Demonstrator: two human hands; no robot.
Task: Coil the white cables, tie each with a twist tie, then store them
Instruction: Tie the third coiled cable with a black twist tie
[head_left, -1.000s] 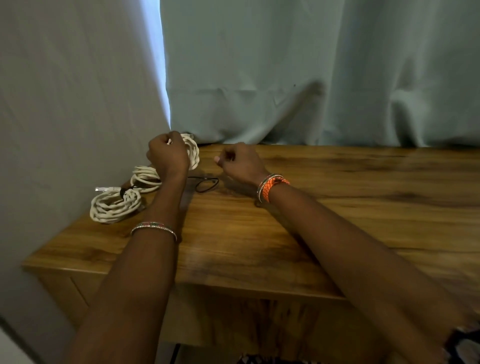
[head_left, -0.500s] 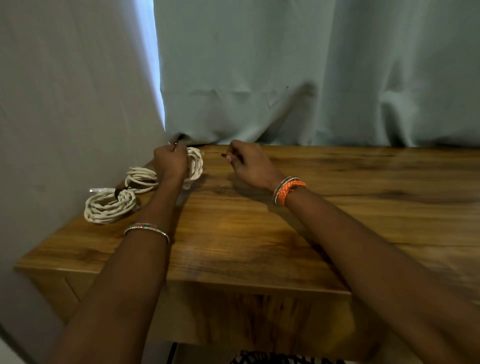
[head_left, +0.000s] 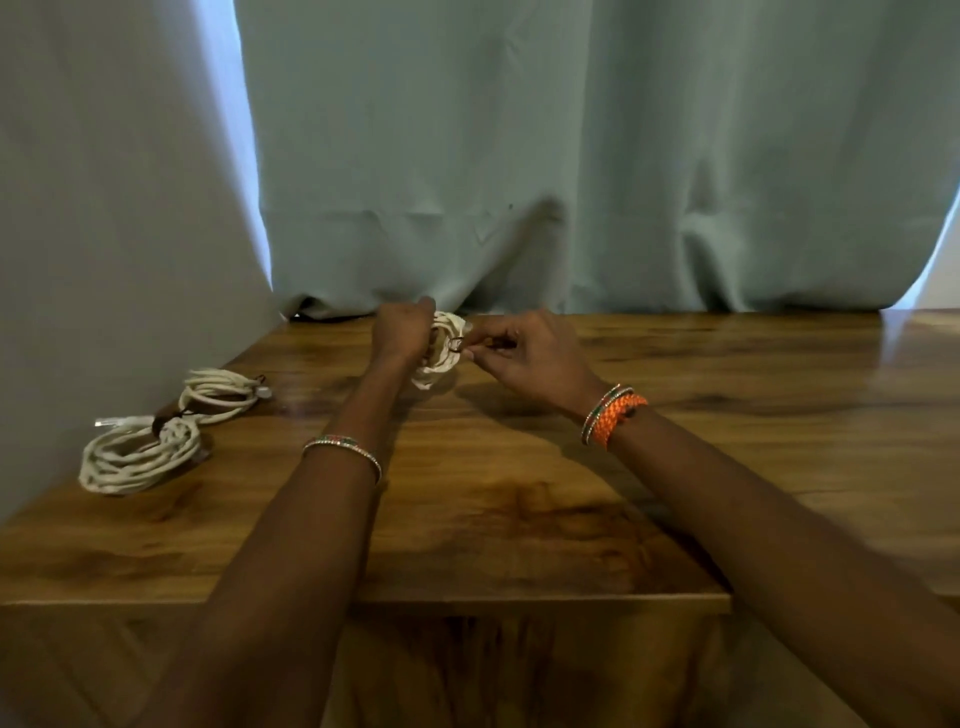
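Both hands' fingers curl: left hand (head_left: 402, 332) grips coil (head_left: 440, 358), right hand (head_left: 524, 358) (apparently) pinches tie (head_left: 456, 344).

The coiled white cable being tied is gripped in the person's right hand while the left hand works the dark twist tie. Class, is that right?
Not quite: the hands are swapped. In the head view, the left hand grips the coiled white cable, while the right hand works the dark twist tie.

A brown wooden table (head_left: 519, 519) with a shiny top stands against a plain grey wall (head_left: 104, 234) on the left. Behind it hangs a pale green curtain (head_left: 571, 156). Bright daylight peeks in at both curtain edges.
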